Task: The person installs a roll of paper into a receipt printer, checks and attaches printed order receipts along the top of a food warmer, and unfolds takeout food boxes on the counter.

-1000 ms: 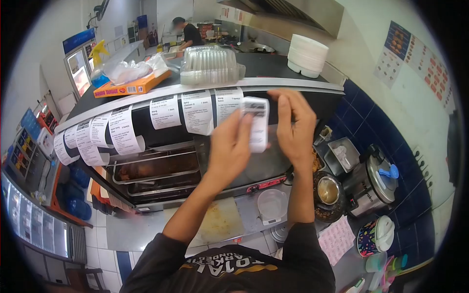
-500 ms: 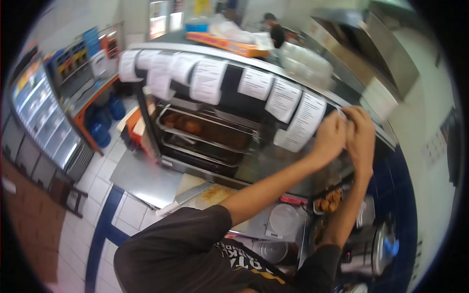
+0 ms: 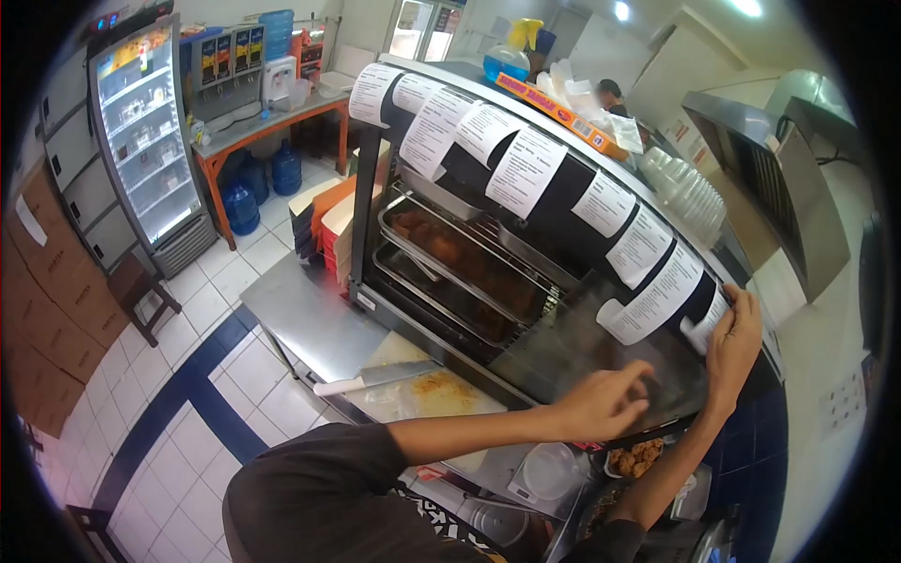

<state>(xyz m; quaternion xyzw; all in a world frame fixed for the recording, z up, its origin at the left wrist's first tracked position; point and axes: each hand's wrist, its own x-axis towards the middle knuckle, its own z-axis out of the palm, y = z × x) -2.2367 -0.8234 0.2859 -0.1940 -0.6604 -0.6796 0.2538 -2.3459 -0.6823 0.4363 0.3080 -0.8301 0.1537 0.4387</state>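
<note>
My right hand [image 3: 734, 347] presses a paper slip [image 3: 706, 322] against the black strip at the right end of the display case. Its fingers are closed around the slip's edge. Lower and to the left, my left hand [image 3: 605, 402] hovers in front of the case's glass, fingers curled apart, with nothing seen in it. A long curled slip [image 3: 657, 298] hangs just left of my right hand. Several more printed slips [image 3: 526, 171] line the strip toward the left. Trays of browned food [image 3: 460, 261] sit inside the case.
A knife [image 3: 399, 372] lies on a stained cutting board [image 3: 436, 394] below the case. Clear plastic containers [image 3: 683, 195], an orange box [image 3: 563, 114] and a spray bottle [image 3: 510, 58] stand on top. Fried food [image 3: 633, 458] is at lower right. A person [image 3: 610, 94] is behind the counter.
The view has swung round toward the left side of the room. The slip from my left hand is now at the strip under my right hand. My left hand has come away, down and left.
</note>
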